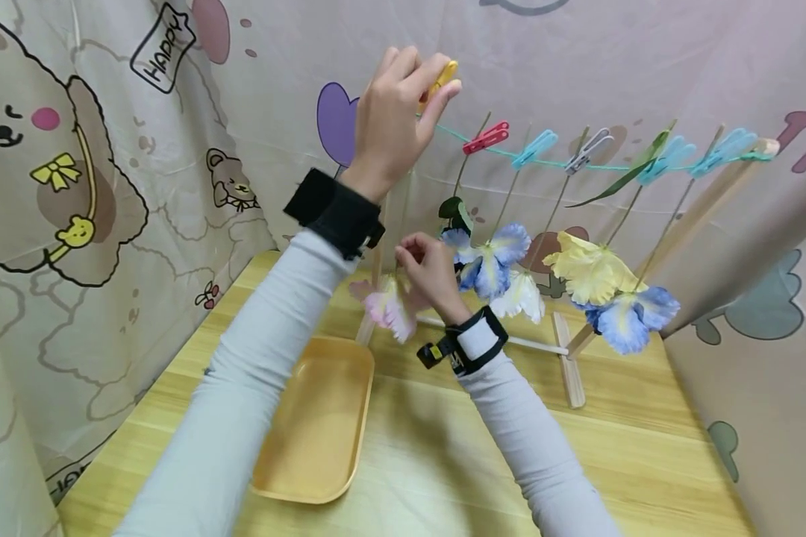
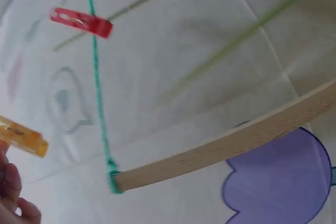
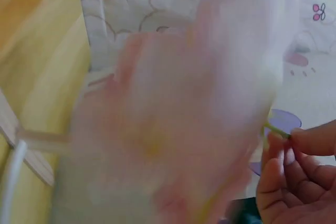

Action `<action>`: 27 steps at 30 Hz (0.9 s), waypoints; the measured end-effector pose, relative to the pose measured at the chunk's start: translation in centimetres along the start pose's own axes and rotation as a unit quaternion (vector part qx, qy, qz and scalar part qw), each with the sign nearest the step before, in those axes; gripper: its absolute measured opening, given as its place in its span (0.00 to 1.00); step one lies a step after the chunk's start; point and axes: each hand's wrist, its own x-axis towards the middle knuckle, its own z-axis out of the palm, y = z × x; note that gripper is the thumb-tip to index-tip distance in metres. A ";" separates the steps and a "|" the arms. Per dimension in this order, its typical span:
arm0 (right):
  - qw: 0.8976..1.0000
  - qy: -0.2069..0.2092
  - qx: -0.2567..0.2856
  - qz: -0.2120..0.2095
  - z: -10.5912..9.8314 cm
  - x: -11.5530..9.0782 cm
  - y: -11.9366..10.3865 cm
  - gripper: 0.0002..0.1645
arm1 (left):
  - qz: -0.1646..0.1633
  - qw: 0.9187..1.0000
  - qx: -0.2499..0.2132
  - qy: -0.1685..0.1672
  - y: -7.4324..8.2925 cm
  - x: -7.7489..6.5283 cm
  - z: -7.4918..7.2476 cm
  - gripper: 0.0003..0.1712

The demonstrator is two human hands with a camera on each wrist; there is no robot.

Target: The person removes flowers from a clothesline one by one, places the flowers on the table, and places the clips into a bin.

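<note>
My left hand (image 1: pixel 395 112) is raised at the left end of a green cord (image 1: pixel 554 163), pinching a yellow clothespin (image 1: pixel 446 74). In the left wrist view that clothespin (image 2: pixel 23 137) sits apart from the cord. Lower down, my right hand (image 1: pixel 433 274) pinches the thin green stem (image 3: pixel 277 130) of a pink artificial flower (image 1: pixel 391 307), whose bloom hangs downward. Blurred petals of this flower (image 3: pixel 168 103) fill much of the right wrist view. A red clothespin (image 1: pixel 486 138) on the cord holds a stem just right of my left hand.
More flowers hang bloom-down from clothespins: a blue one (image 1: pixel 492 265), a white one (image 1: pixel 520 297), a yellow one (image 1: pixel 594 268) and another blue one (image 1: pixel 634 317). A wooden frame (image 1: pixel 571 373) carries the cord. An orange tray (image 1: pixel 316 425) lies on the wooden table (image 1: pixel 416 462).
</note>
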 end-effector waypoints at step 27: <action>0.916 -0.247 0.114 0.294 5.5 -15.4 10.6 0.07 | -0.087 0.821 0.099 -0.555 -5.3 -30.4 -0.5 0.18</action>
